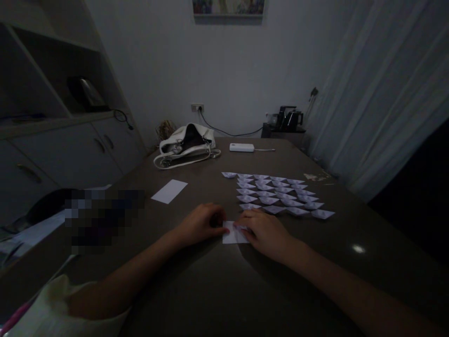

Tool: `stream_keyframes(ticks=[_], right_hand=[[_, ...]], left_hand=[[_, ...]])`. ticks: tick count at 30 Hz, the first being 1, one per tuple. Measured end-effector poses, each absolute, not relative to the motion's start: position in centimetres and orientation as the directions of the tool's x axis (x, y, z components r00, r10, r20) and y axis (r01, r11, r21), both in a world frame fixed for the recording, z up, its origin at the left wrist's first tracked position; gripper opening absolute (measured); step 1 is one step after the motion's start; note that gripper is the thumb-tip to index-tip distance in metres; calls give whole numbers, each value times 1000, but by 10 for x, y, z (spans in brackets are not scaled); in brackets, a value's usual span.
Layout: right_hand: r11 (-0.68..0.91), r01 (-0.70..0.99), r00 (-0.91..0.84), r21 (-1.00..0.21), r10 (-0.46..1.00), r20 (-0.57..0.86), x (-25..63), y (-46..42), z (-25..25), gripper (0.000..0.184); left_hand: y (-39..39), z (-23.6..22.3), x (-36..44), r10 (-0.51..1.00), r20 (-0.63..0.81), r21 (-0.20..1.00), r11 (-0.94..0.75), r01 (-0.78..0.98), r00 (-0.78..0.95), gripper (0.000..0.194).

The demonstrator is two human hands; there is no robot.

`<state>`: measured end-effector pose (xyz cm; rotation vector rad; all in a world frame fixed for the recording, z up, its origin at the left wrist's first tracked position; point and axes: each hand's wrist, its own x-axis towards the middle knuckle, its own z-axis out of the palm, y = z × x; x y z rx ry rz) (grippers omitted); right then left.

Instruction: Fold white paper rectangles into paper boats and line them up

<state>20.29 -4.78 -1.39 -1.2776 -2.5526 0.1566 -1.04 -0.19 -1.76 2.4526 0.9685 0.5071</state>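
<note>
A small piece of white paper (pixel 232 238) with a folded part on top lies on the table in front of me. My left hand (pixel 202 224) has its fingers curled and its thumb at the paper's left edge. From the right, my right hand (pixel 267 232) closes on the folded part and covers some of it. Just beyond my right hand stand several folded paper boats (pixel 268 200) in rows. A flat stack or sheet of white paper (pixel 170 191) lies beyond my left hand.
A white handbag (pixel 187 146) and a white power bank (pixel 242 147) with a short cable lie at the table's far end. On the left are papers (pixel 42 229) and a blurred patch. A kettle (pixel 293 120) stands behind, on the right.
</note>
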Motion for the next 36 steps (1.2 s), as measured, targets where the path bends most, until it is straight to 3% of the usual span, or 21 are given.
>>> stream_keyframes(ticks=[11, 21, 30, 36], right_hand=[[551, 809, -512, -205, 832, 214, 203, -49, -13, 20], [546, 812, -512, -206, 836, 197, 203, -50, -11, 19], [551, 812, -515, -195, 832, 207, 203, -50, -13, 17], [556, 808, -514, -197, 828, 225, 203, -50, -13, 15]], left_hand=[[0, -17, -11, 729, 159, 473, -648, 597, 666, 26], [-1, -18, -10, 726, 169, 519, -641, 566, 667, 27], [-7, -14, -7, 667, 201, 580, -671, 462, 718, 14], [-8, -14, -7, 580, 234, 605, -715, 350, 781, 16]])
